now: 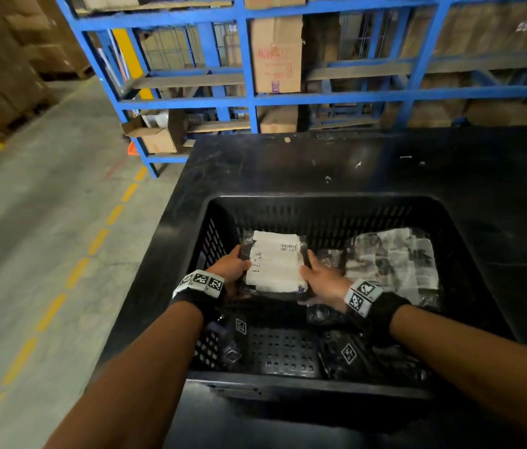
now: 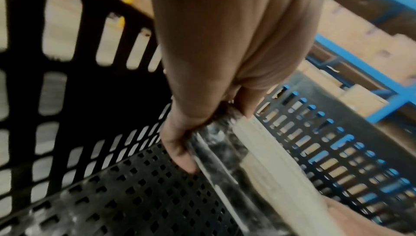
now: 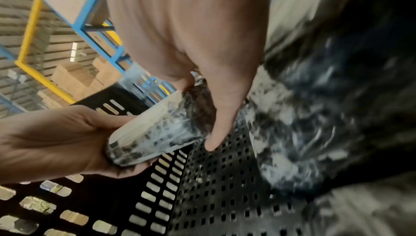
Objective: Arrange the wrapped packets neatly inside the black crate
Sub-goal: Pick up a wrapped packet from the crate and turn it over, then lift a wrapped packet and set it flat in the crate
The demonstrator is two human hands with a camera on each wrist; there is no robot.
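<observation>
Head view: packet [image 1: 274, 261] gripped between left hand [image 1: 230, 264] and right hand [image 1: 325, 280].

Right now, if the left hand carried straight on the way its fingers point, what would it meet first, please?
Probably the black crate's perforated floor: the left hand, gripping the wrapped packet, points down at bare floor just below its fingertips, though the depth is uncertain.

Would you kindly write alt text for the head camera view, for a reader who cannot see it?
Two bare hands, left hand and right hand, hold a white-labelled wrapped packet by its sides inside a black crate, above its perforated floor. More wrapped packets lie at the crate's right; blue shelving with cardboard boxes stands behind.
</observation>
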